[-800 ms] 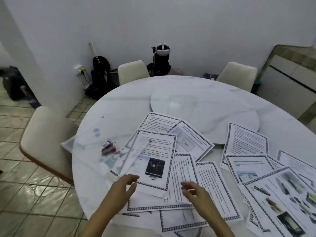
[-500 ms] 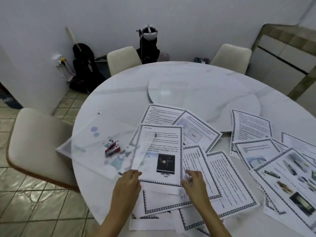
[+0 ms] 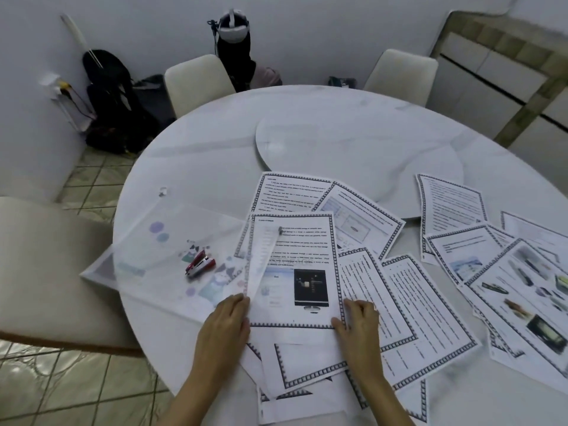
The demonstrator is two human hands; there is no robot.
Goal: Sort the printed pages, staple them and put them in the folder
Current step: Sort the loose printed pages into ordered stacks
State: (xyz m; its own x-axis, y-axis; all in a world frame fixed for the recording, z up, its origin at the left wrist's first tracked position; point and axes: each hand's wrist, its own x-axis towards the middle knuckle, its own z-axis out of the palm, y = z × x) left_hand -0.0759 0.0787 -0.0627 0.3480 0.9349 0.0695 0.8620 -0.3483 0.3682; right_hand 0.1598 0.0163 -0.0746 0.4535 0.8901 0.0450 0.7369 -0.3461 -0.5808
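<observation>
We start at our hands. Our left hand lies with fairly straight fingers against the lower left edge of the top page, the one with a picture of a dark monitor, and grasps nothing that we can see. Our right hand sits at that page's lower right corner with bent fingers and the thumb on the paper. We cannot tell whether it pinches the sheet or only presses it. A curled strip of paper stands up along the page's left side.

Around it the other printed pages lie fanned and overlapping, with more spread off to the right. We judge the sorting barely begun. No set looks squared up or stapled, and stapling and filing are still to do. The red stapler rests untouched on the clear folder, just left of the pages. A sheet shows at the folder's left end, and we cannot tell whether it is inside or beneath.

Everything sits on a round pale table with a raised turntable at its centre. Cream chairs ring it. By the white wall we see dark bags and a headset perched on a dark stand, above a tiled floor.
</observation>
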